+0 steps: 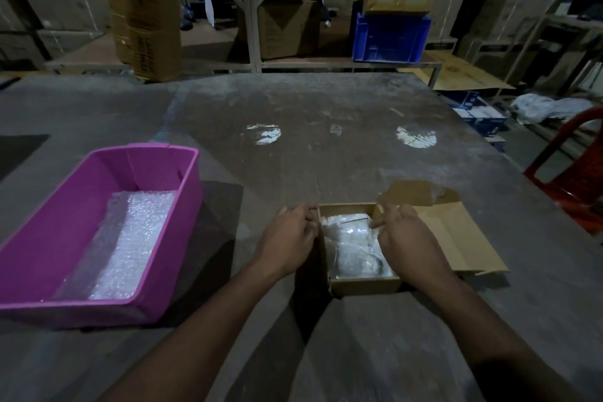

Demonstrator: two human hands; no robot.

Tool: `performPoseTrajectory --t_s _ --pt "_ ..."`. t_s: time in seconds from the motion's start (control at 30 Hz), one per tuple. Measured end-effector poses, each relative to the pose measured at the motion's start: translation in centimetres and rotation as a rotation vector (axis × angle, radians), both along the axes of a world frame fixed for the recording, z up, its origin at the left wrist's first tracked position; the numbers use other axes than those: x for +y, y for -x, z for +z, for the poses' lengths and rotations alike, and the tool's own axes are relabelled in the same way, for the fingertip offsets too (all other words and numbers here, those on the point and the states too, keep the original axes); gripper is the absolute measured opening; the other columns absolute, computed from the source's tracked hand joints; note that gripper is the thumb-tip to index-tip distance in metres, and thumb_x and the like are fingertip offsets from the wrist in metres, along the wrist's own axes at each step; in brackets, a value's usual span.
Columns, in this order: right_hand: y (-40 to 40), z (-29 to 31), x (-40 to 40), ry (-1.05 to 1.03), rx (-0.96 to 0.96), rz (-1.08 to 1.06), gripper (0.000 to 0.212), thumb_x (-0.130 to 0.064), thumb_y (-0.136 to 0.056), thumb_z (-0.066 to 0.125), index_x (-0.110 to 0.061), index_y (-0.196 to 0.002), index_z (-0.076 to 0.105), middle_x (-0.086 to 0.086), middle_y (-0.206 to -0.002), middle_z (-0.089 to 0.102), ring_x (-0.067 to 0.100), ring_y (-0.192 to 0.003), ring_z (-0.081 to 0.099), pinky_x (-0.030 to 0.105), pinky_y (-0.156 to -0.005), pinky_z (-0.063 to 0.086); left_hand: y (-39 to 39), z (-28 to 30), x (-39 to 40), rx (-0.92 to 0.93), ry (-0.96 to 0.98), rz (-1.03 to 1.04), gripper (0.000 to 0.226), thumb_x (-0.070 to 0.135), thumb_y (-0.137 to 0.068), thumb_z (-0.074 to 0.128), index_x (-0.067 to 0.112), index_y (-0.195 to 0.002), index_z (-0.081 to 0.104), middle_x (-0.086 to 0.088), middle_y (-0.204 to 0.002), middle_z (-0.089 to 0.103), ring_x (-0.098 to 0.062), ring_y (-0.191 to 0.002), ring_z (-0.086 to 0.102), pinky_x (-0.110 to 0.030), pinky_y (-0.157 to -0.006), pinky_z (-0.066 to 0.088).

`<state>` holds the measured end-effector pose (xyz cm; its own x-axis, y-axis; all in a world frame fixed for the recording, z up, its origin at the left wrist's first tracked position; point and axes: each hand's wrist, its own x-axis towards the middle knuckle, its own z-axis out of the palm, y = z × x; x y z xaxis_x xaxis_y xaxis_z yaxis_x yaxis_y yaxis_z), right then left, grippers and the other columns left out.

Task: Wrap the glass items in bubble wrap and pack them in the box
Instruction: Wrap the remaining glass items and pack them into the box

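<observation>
Both forearms reach forward, converging. The left hand [287, 238] lies palm down, fingers curled at their tips (what they grip is unclear). The right hand [404, 235] angles inward, fingers bent, thumb extended.

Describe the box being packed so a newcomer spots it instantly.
On the grey table, look right of the pink tub, between the two hands. The small brown cardboard box sits there, lid flap open rightward, holding a bubble-wrapped bundle.

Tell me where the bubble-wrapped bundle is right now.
In the head view, the bubble-wrapped bundle lies inside the small cardboard box at lower centre of the table, between the left hand and right hand, right of the pink bin.
</observation>
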<state>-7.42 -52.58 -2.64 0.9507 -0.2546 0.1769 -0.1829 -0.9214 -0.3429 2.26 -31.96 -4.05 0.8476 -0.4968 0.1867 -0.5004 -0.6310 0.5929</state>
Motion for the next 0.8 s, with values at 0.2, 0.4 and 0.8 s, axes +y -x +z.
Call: performPoseTrajectory --t_s 0.2,0.4,0.8 --pt "-0.4 2.4 6.4 -0.303 -0.115 0.157 0.054 -0.006 -0.093 0.053 -0.037 -0.137 0.050 -0.019 -0.104 0.068 -0.005 -0.098 0.055 0.023 -0.082 0.047 0.2 2.7 7.0 0.004 0.103 0.075 0.016 0.040 -0.101 0.056 0.035 -0.113 0.066 0.019 -0.096 0.066 0.002 -0.087 0.064 -0.035 -0.079 0.058" --pt "-3.2 3.5 15.1 -0.504 -0.104 0.383 0.037 -0.010 -0.095 0.054 -0.033 -0.123 0.063 -0.015 -0.101 0.067 0.001 -0.091 0.063 0.022 -0.079 0.051 0.5 5.2 15.0 -0.077 0.207 0.291 0.011 0.035 -0.097 0.063 0.032 -0.105 0.069 0.020 -0.092 0.071 0.004 -0.083 0.065 -0.028 -0.075 0.055" --pt "-11.8 4.5 33.1 -0.046 0.015 0.766 0.029 -0.020 -0.094 0.059 -0.019 -0.121 0.068 -0.003 -0.116 0.072 0.018 -0.109 0.062 0.034 -0.092 0.050 -2.2 4.4 32.3 -0.030 0.084 0.608 0.016 0.030 -0.094 0.069 0.027 -0.110 0.069 0.014 -0.092 0.069 -0.004 -0.071 0.063 -0.032 -0.074 0.054"
